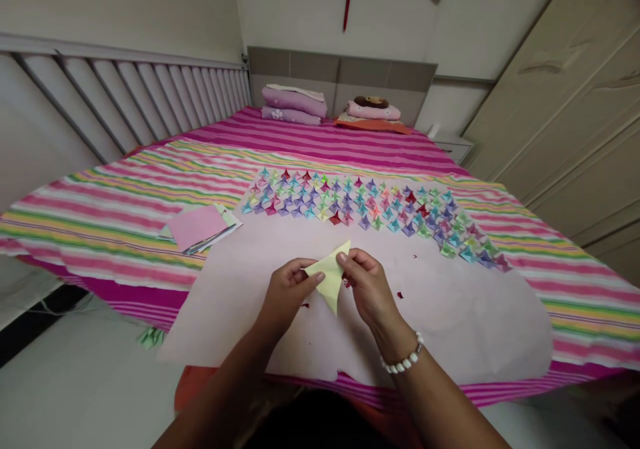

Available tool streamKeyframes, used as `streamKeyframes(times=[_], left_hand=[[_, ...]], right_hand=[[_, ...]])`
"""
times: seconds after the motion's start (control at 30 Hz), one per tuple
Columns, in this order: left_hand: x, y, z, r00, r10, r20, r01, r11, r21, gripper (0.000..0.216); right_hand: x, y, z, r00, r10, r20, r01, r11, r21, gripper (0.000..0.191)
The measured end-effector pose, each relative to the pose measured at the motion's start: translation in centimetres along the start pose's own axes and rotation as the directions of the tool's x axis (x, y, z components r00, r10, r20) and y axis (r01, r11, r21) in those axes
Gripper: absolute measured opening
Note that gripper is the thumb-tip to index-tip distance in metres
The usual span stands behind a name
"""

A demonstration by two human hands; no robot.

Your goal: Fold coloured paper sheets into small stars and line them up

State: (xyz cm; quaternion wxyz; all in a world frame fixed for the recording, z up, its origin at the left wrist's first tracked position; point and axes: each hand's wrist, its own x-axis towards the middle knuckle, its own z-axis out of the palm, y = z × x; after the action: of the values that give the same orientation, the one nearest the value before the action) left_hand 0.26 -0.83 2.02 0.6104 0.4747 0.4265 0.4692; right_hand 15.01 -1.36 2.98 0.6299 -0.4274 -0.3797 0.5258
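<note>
A pale yellow sheet of origami paper (329, 282), folded into a triangle-like shape, is held above a large white sheet (240, 302). My left hand (289, 293) pinches its left corner between thumb and fingers. On the other side, my right hand (367, 285) grips the upper right part, thumb on the front face; a white beaded bracelet is on that wrist. The lower point of the paper hangs down between the hands. Beyond them, many small folded paper stars (345, 203) in mixed colours stand in rows on the white sheet.
A stack of coloured paper (197, 227) lies at the left on the striped bed cover (115, 202). Dark red scraps (400, 295) dot the white sheet. Folded bedding (294, 104) sits by the headboard (300, 65). Green paper (151, 337) is at the bed's lower left edge.
</note>
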Motion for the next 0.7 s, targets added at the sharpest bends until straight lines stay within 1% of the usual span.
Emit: streamKeyframes(times=[0.07,0.17,0.2,0.23,0.3,0.37,0.4,0.53,0.63,0.7], left_hand=[[0.0,0.1,0.1,0.999,-0.03,0.035,0.031,0.999,-0.041,0.027],[0.1,0.0,0.1,0.995,-0.051,0.085,0.063,0.987,-0.145,0.027],[0.1,-0.1,0.1,0.994,-0.061,0.088,0.075,0.985,-0.159,0.028],[0.2,-0.3,0.1,0.994,-0.074,0.085,0.086,0.984,-0.153,0.028],[0.2,-0.8,0.1,0.993,-0.094,0.075,0.101,0.99,-0.1,0.03],[0.1,-1.2,0.1,0.993,-0.095,0.069,0.097,0.995,-0.032,0.03],[0.0,-1.3,0.2,0.994,-0.087,0.063,0.087,0.996,0.001,0.029],[-0.1,-0.9,0.6,0.998,-0.056,0.042,0.052,0.994,0.097,0.031],[-0.1,-0.7,0.8,0.995,-0.076,0.057,0.07,0.992,0.107,0.033],[0.0,-0.8,0.8,0.995,-0.084,0.046,0.08,0.992,0.094,0.032]], right_hand=[[0.1,0.1,0.1,1.0,-0.024,-0.003,0.024,1.0,0.007,0.022],[0.0,0.3,0.4,1.0,-0.004,0.022,0.002,0.997,0.083,0.051],[-0.2,0.4,0.6,0.999,0.025,0.04,-0.029,0.995,0.095,0.055],[-0.3,0.4,0.7,0.997,0.058,0.057,-0.063,0.994,0.094,0.054],[-0.5,0.4,0.8,0.993,0.102,0.064,-0.107,0.992,0.072,0.042],[-0.6,0.3,0.8,0.993,0.112,0.032,-0.114,0.992,0.053,0.03],[-0.6,0.3,0.7,0.994,0.107,0.013,-0.108,0.993,0.043,0.028],[-0.2,0.2,0.2,0.997,0.067,-0.027,-0.067,0.998,-0.018,0.028],[0.0,0.3,-0.3,0.998,0.049,-0.046,-0.05,0.998,-0.034,0.034],[-0.1,0.4,-0.6,0.999,0.045,-0.029,-0.045,0.999,-0.008,0.038]])
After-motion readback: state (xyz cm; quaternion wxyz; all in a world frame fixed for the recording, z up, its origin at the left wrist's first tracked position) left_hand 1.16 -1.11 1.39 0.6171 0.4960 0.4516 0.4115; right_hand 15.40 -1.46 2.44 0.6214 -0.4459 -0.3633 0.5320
